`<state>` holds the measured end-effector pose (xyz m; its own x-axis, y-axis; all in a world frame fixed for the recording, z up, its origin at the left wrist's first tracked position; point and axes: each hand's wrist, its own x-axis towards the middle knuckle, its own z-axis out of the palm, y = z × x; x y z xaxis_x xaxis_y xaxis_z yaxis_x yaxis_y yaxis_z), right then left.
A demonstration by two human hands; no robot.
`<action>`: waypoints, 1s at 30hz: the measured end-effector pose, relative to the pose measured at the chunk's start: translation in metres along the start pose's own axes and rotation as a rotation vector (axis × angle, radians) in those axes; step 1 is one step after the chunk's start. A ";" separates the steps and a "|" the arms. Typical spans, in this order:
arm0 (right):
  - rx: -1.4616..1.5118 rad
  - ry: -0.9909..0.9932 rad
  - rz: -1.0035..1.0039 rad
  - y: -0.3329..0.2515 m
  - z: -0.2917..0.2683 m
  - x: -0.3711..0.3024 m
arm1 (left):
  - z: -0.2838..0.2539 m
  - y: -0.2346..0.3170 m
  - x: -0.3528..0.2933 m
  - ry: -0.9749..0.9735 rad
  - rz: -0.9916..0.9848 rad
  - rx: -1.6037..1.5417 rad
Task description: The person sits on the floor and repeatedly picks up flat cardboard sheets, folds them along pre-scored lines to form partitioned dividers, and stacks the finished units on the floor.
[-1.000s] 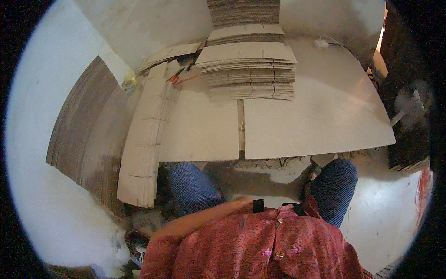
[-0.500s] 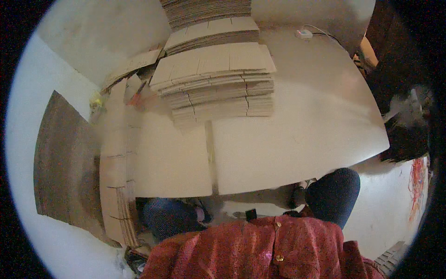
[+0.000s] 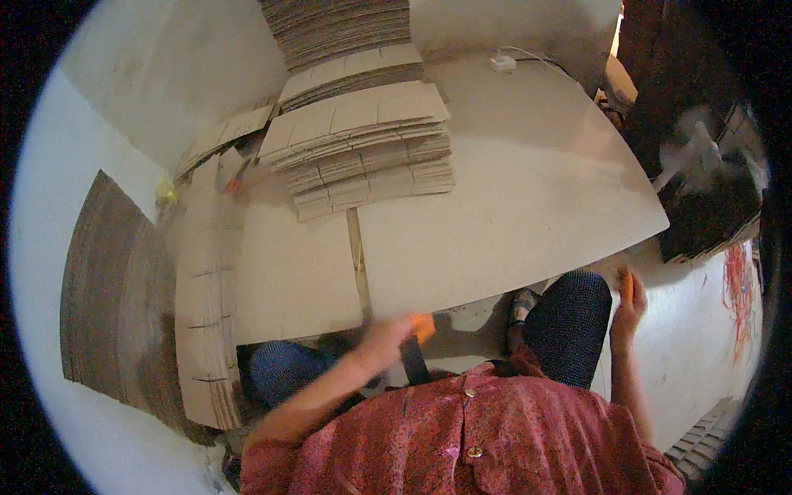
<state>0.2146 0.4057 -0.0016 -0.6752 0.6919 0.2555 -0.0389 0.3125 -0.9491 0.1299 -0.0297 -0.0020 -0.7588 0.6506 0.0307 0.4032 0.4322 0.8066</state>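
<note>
My left hand point(image 3: 386, 345), smeared by motion, is closed round a small bright orange object point(image 3: 421, 327) just off the table's near edge. Under it a dark strap-like strip point(image 3: 414, 361) reaches down to my shirt; whether the two are joined I cannot tell. Out to the right, beyond my knee, my right hand point(image 3: 629, 312) is closed on a slim orange piece point(image 3: 627, 285) that sticks up from the fingers. Its kind is not clear. Ahead on the table lies a stack of flat, slotted cardboard pieces point(image 3: 355, 115), apart from both hands.
A pale table point(image 3: 511, 181) with a narrow gap between its boards spans the front. More cardboard stacks stand behind point(image 3: 338, 29) and along the left point(image 3: 202, 305). A white power socket point(image 3: 502, 63) lies at the back. Red strands point(image 3: 737, 289) hang at the far right.
Both hands have come into view from below, each with an orange thing in it. The view has shifted, so the table and stacks sit further left.
</note>
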 end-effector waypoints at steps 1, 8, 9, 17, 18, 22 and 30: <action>0.057 -0.111 0.029 -0.018 0.032 0.016 | -0.020 0.010 0.020 0.068 -0.064 0.276; 0.029 -0.703 0.023 -0.037 0.244 0.097 | -0.139 0.014 0.190 0.565 0.353 0.759; -0.014 -0.724 0.012 -0.038 0.268 0.106 | -0.146 0.013 0.211 0.582 0.341 0.845; 0.002 -0.540 -0.401 -0.035 0.407 0.075 | -0.192 -0.028 0.270 0.348 0.058 0.891; -0.121 -0.444 -0.421 -0.041 0.410 0.067 | -0.198 -0.027 0.271 0.340 0.031 0.879; -0.197 -0.436 -0.334 -0.047 0.438 0.077 | -0.227 -0.030 0.274 0.367 0.024 0.688; 0.624 -0.711 0.228 -0.085 0.396 0.062 | -0.205 -0.027 0.189 0.386 0.328 0.479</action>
<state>-0.1159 0.1646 0.0220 -0.9942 0.0746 0.0771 -0.0973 -0.3233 -0.9413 -0.1293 -0.0458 0.1030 -0.6510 0.5646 0.5073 0.7565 0.5371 0.3731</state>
